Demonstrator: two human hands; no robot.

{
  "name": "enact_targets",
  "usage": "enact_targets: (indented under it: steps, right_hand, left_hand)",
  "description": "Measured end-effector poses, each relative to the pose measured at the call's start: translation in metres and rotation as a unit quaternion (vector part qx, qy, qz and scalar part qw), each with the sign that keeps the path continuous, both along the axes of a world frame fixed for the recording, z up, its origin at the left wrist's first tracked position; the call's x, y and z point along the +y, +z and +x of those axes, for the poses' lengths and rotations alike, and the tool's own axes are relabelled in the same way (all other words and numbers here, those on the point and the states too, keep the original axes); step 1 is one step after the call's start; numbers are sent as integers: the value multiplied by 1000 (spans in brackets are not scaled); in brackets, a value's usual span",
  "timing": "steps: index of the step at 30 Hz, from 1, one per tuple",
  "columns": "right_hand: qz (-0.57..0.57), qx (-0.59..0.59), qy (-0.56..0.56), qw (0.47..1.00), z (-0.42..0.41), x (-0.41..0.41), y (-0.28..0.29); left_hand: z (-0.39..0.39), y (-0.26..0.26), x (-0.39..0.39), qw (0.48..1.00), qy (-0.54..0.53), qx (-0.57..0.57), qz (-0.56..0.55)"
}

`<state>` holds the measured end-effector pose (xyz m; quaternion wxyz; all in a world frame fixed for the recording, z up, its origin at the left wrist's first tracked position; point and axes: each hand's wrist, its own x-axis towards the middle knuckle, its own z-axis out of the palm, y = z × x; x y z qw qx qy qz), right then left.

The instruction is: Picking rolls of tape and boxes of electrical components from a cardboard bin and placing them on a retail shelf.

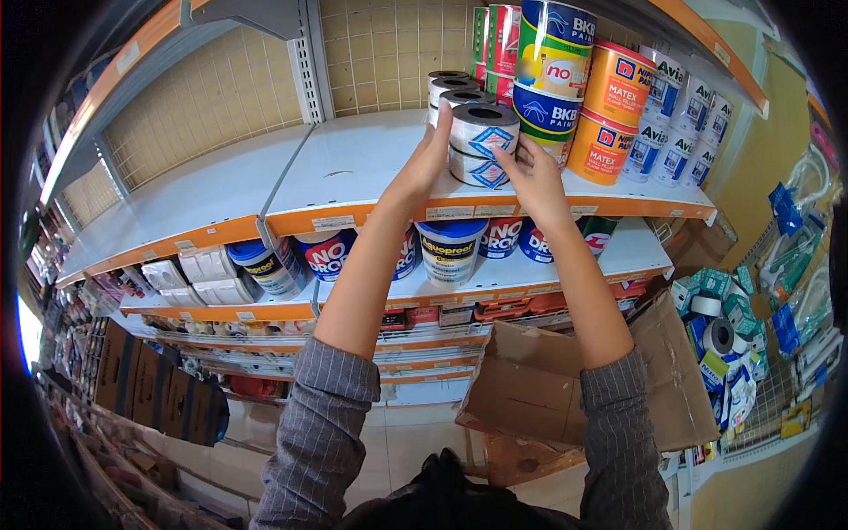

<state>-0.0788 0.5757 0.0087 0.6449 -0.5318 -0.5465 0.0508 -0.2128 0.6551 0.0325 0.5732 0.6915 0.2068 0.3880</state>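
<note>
On the white metal shelf [371, 159], a front stack of two plastic-wrapped rolls bears red and blue diamond labels. The upper roll [487, 129] has a dark round core hole and sits on the lower roll [487, 171]. My left hand [430, 156] is upright along the stack's left side, its fingers straight and its palm turned inward. At the right side, my right hand [533, 172] has its thumb on the front of the upper roll, the other fingers bent beside it. More such rolls [454, 85] stand in a row behind, partly hidden.
Paint cans [556, 46], orange wall-filler tubs [603, 149] and white tins [662, 86] stand right of the rolls. Waterproofing tubs [450, 252] fill the shelf below. An open cardboard box [523, 391] is below my right arm, near hanging packaged goods [722, 338]. An orange-edged shelf [126, 59] overhangs at upper left.
</note>
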Motion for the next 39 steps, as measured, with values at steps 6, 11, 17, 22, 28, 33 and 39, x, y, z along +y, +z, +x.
enact_targets:
  steps: [6,11,17,22,28,33,39]
  right_hand:
    - [12,31,43,999,-4,-2,2]
    - [-13,24,33,999,-6,-4,4]
    - [-9,43,43,998,-9,-8,5]
    - [-12,-25,-5,1000,-6,-13,-4]
    - [-40,-4,-63,997,-18,-57,-4]
    - [-38,40,-44,997,-26,-99,-4]
    - [-10,86,-92,992,-27,-172,-18]
  left_hand:
    - [-2,4,7,990,-141,-1,-8]
    - [-6,5,-1,994,-83,68,20]
    - [-10,7,-5,992,-109,67,16]
    - [-6,4,-10,998,-6,-19,-53]
    - [-3,4,-35,974,-117,-178,-78]
    - [4,-10,-30,963,-48,-232,-130]
    - [-28,-50,-54,955,20,-295,-36]
